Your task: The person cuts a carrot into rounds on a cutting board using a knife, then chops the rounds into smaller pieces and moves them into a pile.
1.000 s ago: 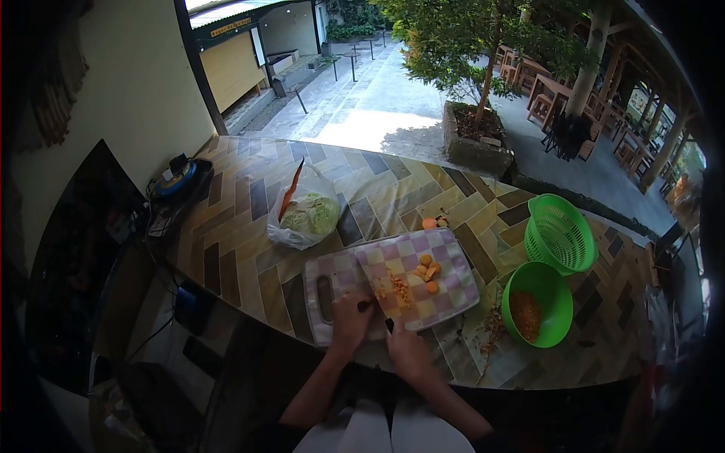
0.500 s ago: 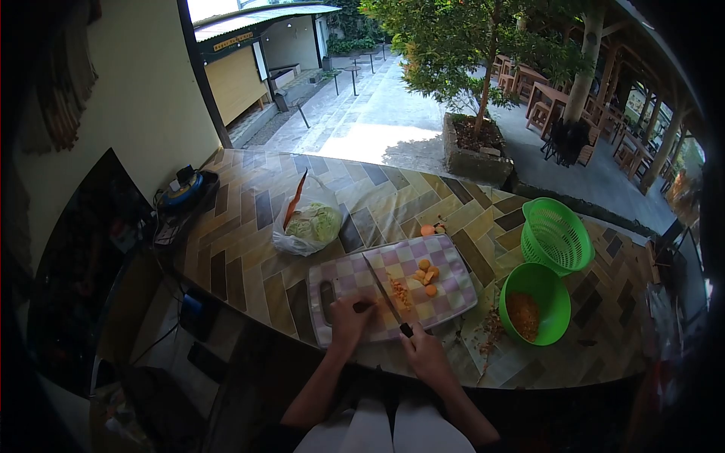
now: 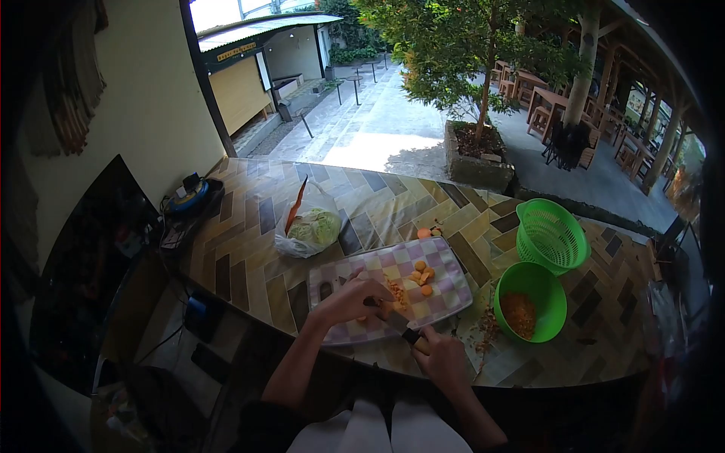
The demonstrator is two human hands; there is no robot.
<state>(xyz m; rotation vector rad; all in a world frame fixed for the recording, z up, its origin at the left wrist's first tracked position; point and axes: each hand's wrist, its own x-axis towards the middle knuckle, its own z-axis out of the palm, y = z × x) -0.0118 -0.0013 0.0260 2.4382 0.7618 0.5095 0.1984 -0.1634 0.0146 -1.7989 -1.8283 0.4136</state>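
Observation:
My right hand (image 3: 445,358) grips the dark handle of a knife (image 3: 396,323), its blade pointing up and left over the cutting board (image 3: 445,302). At the blade is my left hand (image 3: 355,300), fingers curled together; a bit of orange shows by the fingertips, but what they hold is hidden. Finely chopped orange bits (image 3: 397,291) lie on the checkered board just past the fingers. Several orange chunks (image 3: 424,278), likely carrot, sit farther right on it. Another small orange piece (image 3: 362,318) lies near the left wrist.
Right of the board, a green bowl (image 3: 557,302) holds orange shreds, with a green strainer basket (image 3: 555,234) behind it. Peel scraps (image 3: 483,336) litter the table between. A plastic bag with cabbage (image 3: 313,229) and a carrot-coloured strip stands behind the board. Orange pieces (image 3: 424,233) lie beyond it.
My left hand has moved right and up to the knife blade. The knife has swung lower and nearer me, its handle shifting slightly down and right with my right hand.

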